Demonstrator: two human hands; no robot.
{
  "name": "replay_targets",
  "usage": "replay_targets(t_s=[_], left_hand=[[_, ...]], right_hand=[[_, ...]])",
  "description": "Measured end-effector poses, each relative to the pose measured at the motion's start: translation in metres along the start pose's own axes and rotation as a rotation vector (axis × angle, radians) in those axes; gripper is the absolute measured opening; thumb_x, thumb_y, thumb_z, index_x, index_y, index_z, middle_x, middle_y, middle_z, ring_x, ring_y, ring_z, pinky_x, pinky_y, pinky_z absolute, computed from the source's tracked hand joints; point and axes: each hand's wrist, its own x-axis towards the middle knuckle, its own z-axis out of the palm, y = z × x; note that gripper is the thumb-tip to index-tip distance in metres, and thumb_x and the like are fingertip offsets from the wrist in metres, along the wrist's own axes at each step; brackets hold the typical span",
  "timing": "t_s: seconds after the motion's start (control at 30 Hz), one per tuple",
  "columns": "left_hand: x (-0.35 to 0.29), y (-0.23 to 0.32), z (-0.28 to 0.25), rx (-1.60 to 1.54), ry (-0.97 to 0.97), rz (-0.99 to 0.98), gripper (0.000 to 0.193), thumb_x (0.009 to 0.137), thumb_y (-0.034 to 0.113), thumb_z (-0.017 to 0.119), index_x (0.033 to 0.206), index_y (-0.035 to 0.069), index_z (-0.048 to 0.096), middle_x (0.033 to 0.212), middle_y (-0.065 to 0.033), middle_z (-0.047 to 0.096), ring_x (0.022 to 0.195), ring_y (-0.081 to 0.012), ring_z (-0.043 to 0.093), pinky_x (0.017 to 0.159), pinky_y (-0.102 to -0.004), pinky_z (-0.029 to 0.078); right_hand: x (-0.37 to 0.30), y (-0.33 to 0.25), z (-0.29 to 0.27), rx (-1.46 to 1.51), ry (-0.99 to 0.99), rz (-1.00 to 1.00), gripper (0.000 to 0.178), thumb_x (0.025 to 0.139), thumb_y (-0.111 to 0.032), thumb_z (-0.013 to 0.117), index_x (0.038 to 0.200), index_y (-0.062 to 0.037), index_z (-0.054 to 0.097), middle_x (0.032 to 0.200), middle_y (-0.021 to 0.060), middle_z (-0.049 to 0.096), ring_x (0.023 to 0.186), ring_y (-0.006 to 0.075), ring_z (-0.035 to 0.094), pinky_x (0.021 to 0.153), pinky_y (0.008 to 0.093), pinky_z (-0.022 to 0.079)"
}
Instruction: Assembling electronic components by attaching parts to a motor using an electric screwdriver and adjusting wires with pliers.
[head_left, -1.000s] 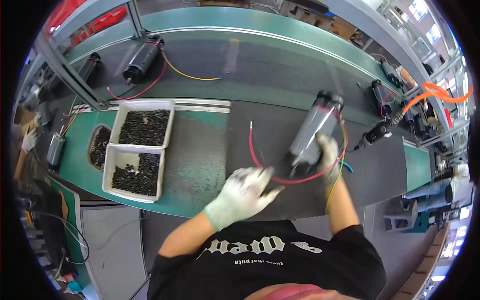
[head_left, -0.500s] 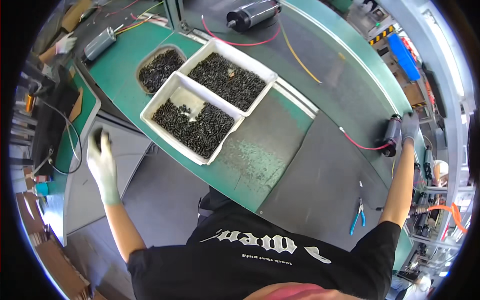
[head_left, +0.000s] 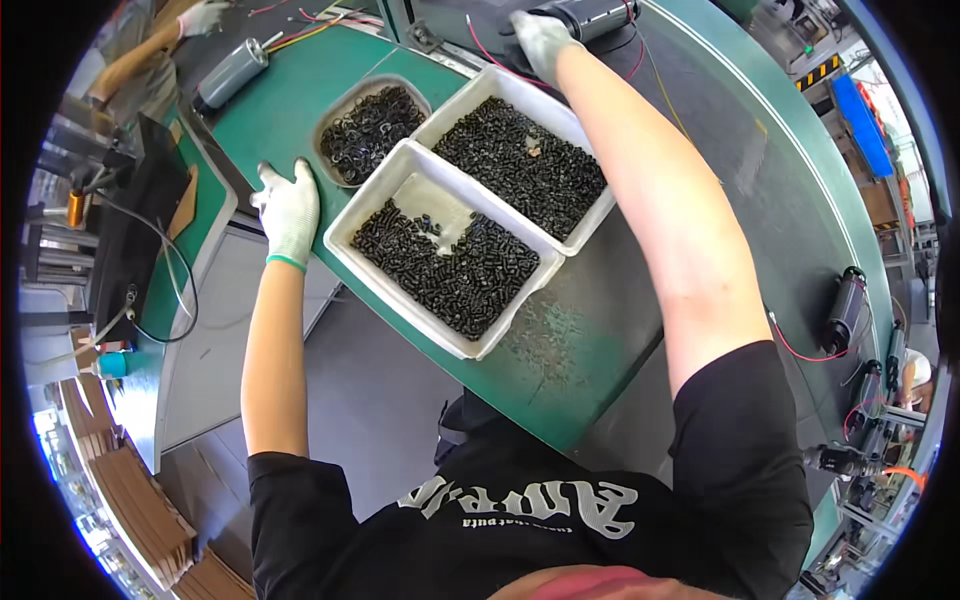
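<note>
My left hand, in a white glove with dark fingertips, is held over the bench's left edge, fingers apart, holding nothing. Beside it are a small tub of black rings and a white bin of small black cylindrical parts. My right arm stretches across to the far side. There my gloved right hand closes round the near end of a black cylindrical motor; the hand covers the shaft end, and its fingertips are partly hidden. A second white bin of similar black parts stands against the first.
A grey motor with coloured wires lies at the far left. Another black motor with a red wire is at the right. A co-worker's gloved hand shows at the upper left. Stacked cardboard stands at the lower left.
My right hand has left the motor at the right and swung across to the far motor. My left hand has moved forward to the bench edge. The view has shifted; blue-handled pliers are now hidden.
</note>
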Motion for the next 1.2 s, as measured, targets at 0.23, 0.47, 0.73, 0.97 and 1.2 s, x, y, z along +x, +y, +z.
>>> replay_targets(t_s=[0.23, 0.47, 0.73, 0.97, 1.2], left_hand=[[0.02, -0.017, 0.025, 0.103, 0.018, 0.077, 0.076, 0.09, 0.046, 0.047, 0.142, -0.006, 0.026, 0.121, -0.0483, 0.037, 0.11, -0.0546, 0.051, 0.098, -0.0469, 0.044], [0.012, -0.01, 0.004, -0.009, -0.023, -0.03, 0.079, 0.088, 0.049, 0.047, 0.143, -0.004, 0.026, 0.127, -0.0501, 0.033, 0.114, -0.0542, 0.05, 0.101, -0.0445, 0.041], [0.022, -0.023, -0.03, 0.313, 0.0, 0.378, 0.053, 0.092, 0.045, 0.047, 0.115, -0.002, 0.058, 0.119, -0.0311, 0.055, 0.108, -0.0442, 0.057, 0.095, -0.0474, 0.044], [-0.347, 0.182, -0.067, -0.348, -0.564, 1.458, 0.058, 0.084, 0.045, 0.058, 0.125, 0.004, 0.053, 0.115, -0.0196, 0.057, 0.104, -0.0334, 0.056, 0.081, -0.0472, 0.046], [-0.468, 0.174, -0.064, -0.532, -1.525, 1.76, 0.046, 0.087, 0.04, 0.048, 0.095, -0.004, 0.06, 0.092, -0.0233, 0.064, 0.088, -0.0384, 0.064, 0.083, -0.0465, 0.05]], right_hand=[[-0.02, 0.015, -0.046, -0.138, 0.3, -0.067, 0.064, 0.088, -0.047, 0.054, 0.126, 0.004, 0.055, 0.133, 0.0194, 0.054, 0.122, 0.0281, 0.05, 0.103, 0.0379, 0.035], [-0.178, -0.015, -0.191, -0.897, 0.075, 0.04, 0.06, 0.08, -0.047, 0.056, 0.111, 0.0035, 0.064, 0.102, 0.0157, 0.066, 0.098, 0.0236, 0.059, 0.085, 0.0333, 0.043], [-0.399, -0.018, -0.227, -0.779, 0.087, 0.108, 0.036, 0.082, -0.029, 0.06, 0.075, 0.0066, 0.061, 0.059, 0.0039, 0.048, 0.061, 0.0113, 0.046, 0.059, 0.0317, 0.04], [-0.461, 0.0, -0.226, -0.731, 0.036, 0.234, 0.037, 0.083, -0.027, 0.059, 0.068, 0.0058, 0.051, 0.056, 0.0048, 0.035, 0.057, 0.0102, 0.04, 0.054, 0.0316, 0.035], [-0.49, 0.035, -0.17, -0.718, 0.199, -0.035, 0.031, 0.08, -0.024, 0.058, 0.073, 0.0057, 0.06, 0.06, 0.0216, 0.049, 0.053, 0.0264, 0.053, 0.058, 0.0377, 0.044]])
